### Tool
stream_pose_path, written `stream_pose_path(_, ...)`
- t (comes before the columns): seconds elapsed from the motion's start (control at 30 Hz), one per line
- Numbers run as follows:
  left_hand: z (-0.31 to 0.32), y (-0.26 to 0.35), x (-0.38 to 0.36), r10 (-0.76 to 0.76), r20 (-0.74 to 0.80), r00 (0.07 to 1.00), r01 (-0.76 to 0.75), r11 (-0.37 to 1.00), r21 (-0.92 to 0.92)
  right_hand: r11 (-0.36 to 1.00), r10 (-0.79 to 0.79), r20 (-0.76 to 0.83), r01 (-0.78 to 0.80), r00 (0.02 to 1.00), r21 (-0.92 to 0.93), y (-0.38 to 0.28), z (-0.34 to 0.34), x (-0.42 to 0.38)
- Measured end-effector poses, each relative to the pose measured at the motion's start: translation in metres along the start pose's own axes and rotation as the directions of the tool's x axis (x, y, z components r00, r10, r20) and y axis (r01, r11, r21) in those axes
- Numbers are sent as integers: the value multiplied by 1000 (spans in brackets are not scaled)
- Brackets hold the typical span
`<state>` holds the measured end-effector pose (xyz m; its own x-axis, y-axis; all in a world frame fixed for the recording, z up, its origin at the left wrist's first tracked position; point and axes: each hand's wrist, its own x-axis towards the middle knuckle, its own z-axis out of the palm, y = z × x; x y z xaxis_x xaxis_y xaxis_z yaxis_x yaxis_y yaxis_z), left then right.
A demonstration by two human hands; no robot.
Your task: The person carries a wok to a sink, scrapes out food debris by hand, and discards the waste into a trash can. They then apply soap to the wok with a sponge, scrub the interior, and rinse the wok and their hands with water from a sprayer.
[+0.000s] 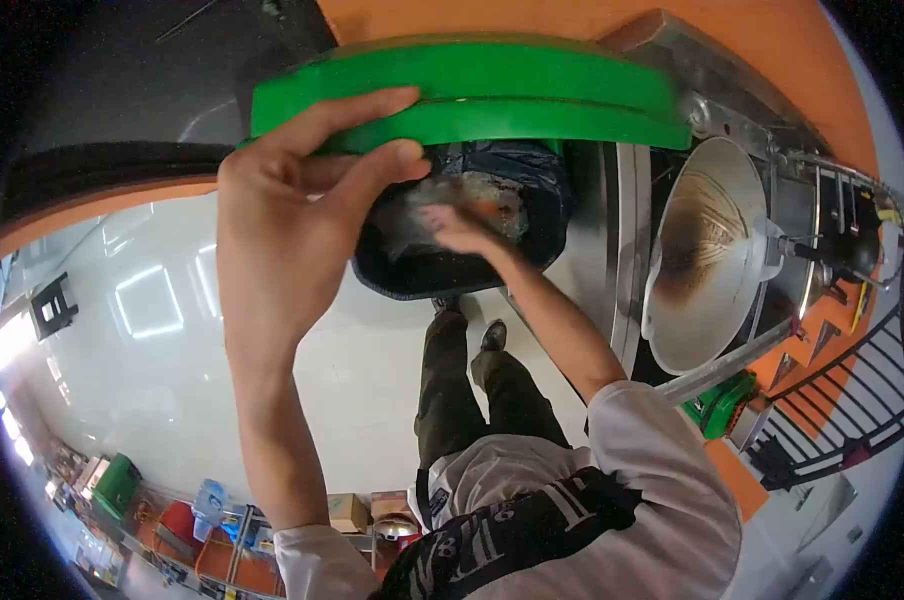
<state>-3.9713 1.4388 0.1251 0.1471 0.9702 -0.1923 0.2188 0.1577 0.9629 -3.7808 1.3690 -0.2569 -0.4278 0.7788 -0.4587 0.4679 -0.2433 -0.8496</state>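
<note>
My left hand (pixel 290 195) grips the edge of a green bin lid (pixel 532 92), with the thumb below and the fingers over it. The lid is held up above a bin lined with a black bag (pixel 412 285). My right hand (pixel 457 228) reaches over the bin's opening and is smeared by motion. A pale, see-through blur (pixel 409 215), perhaps thin plastic, is at its fingertips; whether the fingers hold it cannot be made out. Inside the bin lies mixed rubbish (pixel 507 205) with some orange bits.
Right of the bin stands a metal counter (pixel 627 240) with a large, brown-stained white wok-like pan (pixel 707 255). A black surface (pixel 152 90) is at the upper left. Pale glossy floor (pixel 162 350) surrounds my feet. Green crates (pixel 117 485) and shelving stand at the lower left.
</note>
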Motion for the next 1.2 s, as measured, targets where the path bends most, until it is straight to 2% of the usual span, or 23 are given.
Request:
stream_pose_path(0.03, 0, 1, 0, -3, -5, 1000, 3, 999, 32, 991, -22, -26, 25, 999, 134, -12, 15, -6)
stream_pose_path(0.1, 2, 2, 0, 2, -3, 1000, -2, 1000, 31, 992, 36, -94, -47, 995, -119, -11, 28, -7)
stream_pose_path(0.13, 3, 2, 0, 2, -6, 1000, -2, 999, 33, 991, -82, -203, 59, 976, -118, -13, 29, -9)
stream_pose_path(0.17, 2, 3, 0, 4, -5, 1000, -4, 999, 36, 991, -84, -206, 61, 975, -116, -15, 30, -12)
stream_pose_path(0.23, 0, 5, 0, -15, 17, 1000, 13, 994, 112, 977, 11, -379, -91, 925, -195, -18, 30, -18)
stream_pose_path(0.37, 2, -2, -2, 9, 19, 1000, -11, 996, 84, 911, 183, -377, -300, 908, -282, -11, 8, -16)
stream_pose_path(0.43, 3, 0, -3, 9, 10, 1000, -10, 997, 75, 958, 250, -297, -280, 921, -63, -9, -8, -25)
stream_pose_path(0.5, 5, 3, -7, 16, -15, 1000, -15, 998, 60, 984, 166, -346, -180, 923, -9, -33, -27, -62)
stream_pose_path(0.53, 8, 4, -9, 16, -35, 999, -14, 999, 45, 970, 233, -331, -193, 914, 151, -62, -41, -91)
stream_pose_path(0.57, 12, 4, -13, 34, -22, 999, -33, 999, 37, 931, 296, -311, -199, 903, 307, -87, -52, -120)
stream_pose_path(0.6, 17, 1, -18, 56, -79, 995, -53, 998, 40, 817, 294, -284, -86, 913, 570, -101, -59, -149)
stream_pose_path(0.67, 32, -5, -31, 98, -100, 990, -96, 995, 25, 455, 253, -224, 89, 941, 886, -121, -71, -214)
stream_pose_path(0.73, 53, -15, -50, 118, -239, 964, -127, 992, -24, 170, 125, -197, 175, 972, 970, -134, -92, -281)
stream_pose_path(0.87, 86, -33, -101, -46, -282, 958, -34, 962, -272, 114, 252, -365, 347, 896, 931, -139, -130, -412)
stream_pose_path(0.9, 91, -40, -116, -144, -295, 945, 31, 933, -357, 123, 263, -410, 391, 873, 912, -131, -137, -441)
stream_pose_path(0.97, 96, -85, -143, -173, -230, 958, 37, 868, -496, 421, 359, -613, 464, 703, 779, -97, -152, -498)
stream_pose_path(1.0, 104, -89, -153, -243, -236, 941, 57, 801, -596, 425, 367, -637, 487, 678, 763, -73, -162, -520)
stream_pose_path(1.03, 113, -99, -161, -230, -213, 950, 61, 801, -595, 744, 370, -748, 307, 552, 594, -43, -176, -539)
stream_pose_path(1.07, 122, -116, -167, -290, -238, 927, 82, 774, -628, 930, 312, -842, 38, 440, 365, -20, -191, -554)
stream_pose_path(1.1, 132, -134, -173, -351, -268, 897, 95, 746, -660, 930, 311, -846, 46, 432, 366, -5, -209, -567)
stream_pose_path(1.13, 141, -165, -178, -347, -272, 897, 91, 750, -656, 938, 347, -834, -146, 429, 315, 12, -228, -575)
stream_pose_path(1.17, 144, -197, -182, -290, -259, 921, 144, 873, -467, 911, 378, -823, -330, 425, 248, 27, -247, -581)
stream_pose_path(1.2, 148, -217, -190, -239, -236, 942, 178, 952, -251, 915, 372, -819, -319, 437, 246, 52, -267, -587)
